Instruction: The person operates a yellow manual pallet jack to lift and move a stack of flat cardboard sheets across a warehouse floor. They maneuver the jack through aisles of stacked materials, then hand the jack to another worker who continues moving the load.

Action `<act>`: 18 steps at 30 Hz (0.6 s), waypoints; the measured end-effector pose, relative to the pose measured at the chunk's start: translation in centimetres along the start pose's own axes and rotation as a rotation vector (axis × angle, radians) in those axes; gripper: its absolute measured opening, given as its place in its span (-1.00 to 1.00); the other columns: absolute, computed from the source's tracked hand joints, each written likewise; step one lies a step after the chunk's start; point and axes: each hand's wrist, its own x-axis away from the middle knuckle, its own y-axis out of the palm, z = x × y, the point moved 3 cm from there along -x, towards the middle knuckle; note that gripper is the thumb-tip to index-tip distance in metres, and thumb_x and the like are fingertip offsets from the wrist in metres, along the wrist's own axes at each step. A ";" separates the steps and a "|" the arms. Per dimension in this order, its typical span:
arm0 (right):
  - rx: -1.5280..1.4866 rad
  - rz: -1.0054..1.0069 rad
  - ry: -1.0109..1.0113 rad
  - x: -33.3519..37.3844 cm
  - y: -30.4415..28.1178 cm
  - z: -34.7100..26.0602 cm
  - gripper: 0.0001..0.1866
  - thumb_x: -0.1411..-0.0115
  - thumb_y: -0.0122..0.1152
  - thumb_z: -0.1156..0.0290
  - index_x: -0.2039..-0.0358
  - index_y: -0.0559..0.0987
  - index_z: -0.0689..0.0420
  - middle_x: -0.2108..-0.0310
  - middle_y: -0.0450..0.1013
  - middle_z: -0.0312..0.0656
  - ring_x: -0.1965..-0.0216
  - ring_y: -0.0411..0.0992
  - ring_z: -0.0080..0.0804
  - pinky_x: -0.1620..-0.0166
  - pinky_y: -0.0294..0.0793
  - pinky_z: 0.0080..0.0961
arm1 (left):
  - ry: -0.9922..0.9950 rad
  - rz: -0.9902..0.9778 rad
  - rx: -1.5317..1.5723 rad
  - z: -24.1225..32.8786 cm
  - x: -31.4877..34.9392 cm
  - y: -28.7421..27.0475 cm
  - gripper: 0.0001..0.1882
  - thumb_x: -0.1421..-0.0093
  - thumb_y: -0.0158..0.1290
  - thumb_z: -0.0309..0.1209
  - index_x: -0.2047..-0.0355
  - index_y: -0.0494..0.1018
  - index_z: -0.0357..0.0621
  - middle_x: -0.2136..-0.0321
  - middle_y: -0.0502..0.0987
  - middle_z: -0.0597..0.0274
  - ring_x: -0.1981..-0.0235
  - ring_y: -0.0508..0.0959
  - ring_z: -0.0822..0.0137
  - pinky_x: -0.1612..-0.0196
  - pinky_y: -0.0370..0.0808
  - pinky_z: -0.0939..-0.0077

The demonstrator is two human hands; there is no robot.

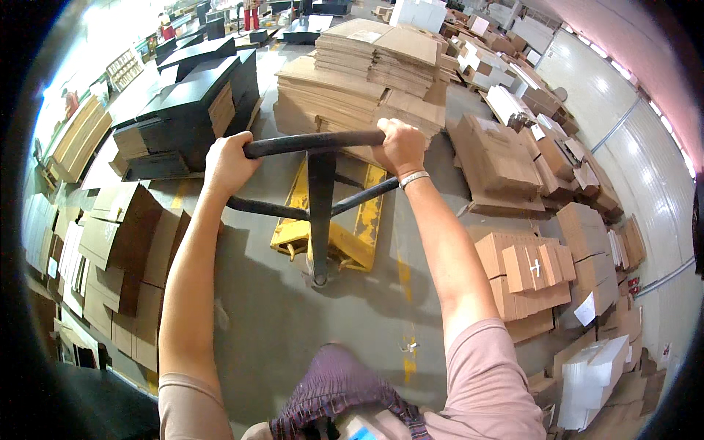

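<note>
Both my arms reach forward to the black handle [323,141] of a yellow pallet jack [350,243]. My left hand [232,163] is wrapped round the left end of the top bar. Round its right end, my right hand [400,149] is closed, a bracelet [414,178] on that wrist. A dark shaft [320,220] runs down from the bar to the jack's base. The yellow forks point away from me, toward a tall stack of flat cardboard [330,86]; whether they reach under it is hidden.
Black panels [192,92] are stacked ahead on the left. Folded cardboard [121,249] stands close on my left. To the right are brown cartons [524,275], a cardboard pile [502,158] and a white foam block [592,381]. Grey floor [293,323] with yellow markings runs between them.
</note>
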 end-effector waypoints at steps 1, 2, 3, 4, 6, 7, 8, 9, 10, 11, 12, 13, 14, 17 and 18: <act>-0.002 -0.004 -0.001 -0.6 1.4 0.5 -0.81 0.12 0.28 0.25 0.60 0.46 0.01 0.56 0.46 -0.18 0.48 0.49 -0.11 0.43 0.49 -0.22 | -0.018 -0.026 0.027 -0.8 -1.4 0.8 -0.77 0.10 0.26 -0.38 0.53 0.45 -0.24 0.63 0.47 -0.09 0.52 0.51 -0.12 0.43 0.42 0.20; 0.008 0.007 0.006 -1.4 2.8 1.2 -0.80 0.12 0.28 0.24 0.60 0.46 0.02 0.56 0.46 -0.17 0.48 0.49 -0.11 0.42 0.49 -0.21 | -0.037 -0.052 0.054 -1.4 -2.9 1.5 -0.77 0.10 0.26 -0.39 0.53 0.45 -0.24 0.63 0.47 -0.10 0.52 0.51 -0.13 0.43 0.41 0.21; 0.018 0.018 0.012 -2.4 4.2 1.9 -0.80 0.12 0.29 0.23 0.59 0.47 0.02 0.56 0.47 -0.17 0.48 0.49 -0.10 0.42 0.49 -0.21 | -0.054 -0.077 0.082 -2.1 -4.3 2.2 -0.77 0.10 0.26 -0.39 0.53 0.46 -0.25 0.62 0.46 -0.11 0.52 0.51 -0.13 0.43 0.41 0.21; 0.018 0.029 0.026 -3.3 5.4 1.9 -0.79 0.12 0.29 0.22 0.59 0.47 0.03 0.56 0.47 -0.17 0.48 0.49 -0.09 0.42 0.49 -0.20 | -0.026 -0.069 0.057 -3.0 -5.6 2.7 -0.77 0.10 0.26 -0.40 0.53 0.46 -0.25 0.62 0.46 -0.11 0.52 0.51 -0.13 0.43 0.41 0.22; 0.020 0.009 0.061 -5.0 7.6 1.9 -0.80 0.10 0.27 0.24 0.59 0.47 0.04 0.56 0.47 -0.16 0.48 0.49 -0.08 0.41 0.48 -0.19 | 0.033 -0.050 0.010 -4.8 -8.3 3.6 -0.78 0.11 0.26 -0.41 0.51 0.47 -0.26 0.61 0.46 -0.12 0.51 0.51 -0.13 0.44 0.40 0.23; 0.018 0.002 0.081 -5.9 8.6 1.7 -0.80 0.09 0.27 0.24 0.59 0.47 0.05 0.56 0.46 -0.15 0.48 0.49 -0.08 0.41 0.48 -0.19 | 0.050 -0.050 0.018 -6.0 -9.8 4.3 -0.78 0.11 0.26 -0.41 0.51 0.47 -0.26 0.61 0.46 -0.13 0.51 0.51 -0.13 0.44 0.40 0.24; 0.016 0.004 0.089 -6.7 9.7 1.8 -0.82 0.09 0.25 0.27 0.59 0.47 0.05 0.56 0.46 -0.14 0.47 0.49 -0.08 0.41 0.48 -0.19 | 0.067 -0.049 0.027 -7.3 -11.2 5.0 -0.77 0.11 0.27 -0.41 0.50 0.48 -0.26 0.61 0.45 -0.14 0.51 0.51 -0.13 0.44 0.40 0.24; 0.014 0.006 0.097 -7.5 10.9 1.9 -0.84 0.09 0.24 0.30 0.59 0.47 0.06 0.57 0.46 -0.14 0.47 0.49 -0.08 0.41 0.48 -0.19 | 0.084 -0.049 0.036 -8.4 -12.7 5.7 -0.77 0.11 0.27 -0.41 0.50 0.48 -0.26 0.61 0.45 -0.14 0.51 0.51 -0.13 0.44 0.40 0.25; 0.017 0.005 0.101 -8.4 12.0 2.2 -0.86 0.09 0.23 0.32 0.59 0.47 0.06 0.57 0.45 -0.13 0.47 0.49 -0.07 0.41 0.48 -0.19 | 0.070 -0.056 0.036 -8.8 -14.2 6.2 -0.77 0.13 0.28 -0.44 0.49 0.47 -0.27 0.62 0.44 -0.13 0.54 0.49 -0.11 0.44 0.39 0.28; 0.022 0.002 0.120 -9.2 13.3 2.5 -0.88 0.10 0.22 0.35 0.59 0.46 0.06 0.57 0.45 -0.13 0.47 0.49 -0.07 0.41 0.48 -0.19 | 0.062 -0.073 0.039 -9.7 -15.8 7.0 -0.76 0.13 0.28 -0.43 0.50 0.47 -0.27 0.62 0.45 -0.10 0.54 0.49 -0.09 0.44 0.40 0.27; 0.028 0.000 0.139 -9.9 14.6 2.8 -0.90 0.11 0.21 0.38 0.59 0.46 0.07 0.57 0.45 -0.13 0.47 0.49 -0.08 0.41 0.47 -0.19 | 0.054 -0.091 0.042 -10.7 -17.5 7.8 -0.76 0.14 0.29 -0.42 0.52 0.47 -0.26 0.62 0.46 -0.08 0.54 0.50 -0.06 0.44 0.40 0.27; 0.034 -0.005 0.152 -10.7 15.7 2.9 -0.91 0.12 0.20 0.41 0.60 0.46 0.07 0.57 0.45 -0.13 0.47 0.49 -0.08 0.41 0.47 -0.19 | 0.041 -0.106 0.048 -11.7 -19.0 8.4 -0.76 0.14 0.29 -0.41 0.53 0.47 -0.25 0.63 0.47 -0.05 0.54 0.50 -0.04 0.43 0.40 0.26; 0.016 -0.014 0.163 -11.5 16.3 2.8 -0.92 0.16 0.18 0.46 0.60 0.45 0.07 0.57 0.44 -0.13 0.49 0.48 -0.07 0.43 0.46 -0.19 | 0.054 -0.108 0.047 -12.8 -20.4 9.2 -0.76 0.15 0.29 -0.41 0.53 0.46 -0.26 0.63 0.47 -0.05 0.54 0.50 -0.05 0.43 0.40 0.26; 0.042 -0.020 0.203 -13.6 19.6 3.7 -0.93 0.16 0.16 0.48 0.61 0.44 0.08 0.57 0.44 -0.13 0.49 0.47 -0.07 0.45 0.44 -0.17 | 0.099 -0.109 0.067 -15.3 -24.6 11.6 -0.76 0.15 0.28 -0.42 0.53 0.45 -0.26 0.63 0.46 -0.06 0.53 0.49 -0.08 0.43 0.40 0.24; 0.041 -0.006 0.194 -14.5 21.1 4.5 -0.93 0.16 0.14 0.50 0.61 0.44 0.08 0.57 0.44 -0.13 0.48 0.48 -0.07 0.46 0.43 -0.17 | 0.114 -0.105 0.087 -15.8 -26.1 12.4 -0.76 0.15 0.27 -0.42 0.53 0.45 -0.26 0.63 0.45 -0.06 0.53 0.48 -0.09 0.42 0.40 0.24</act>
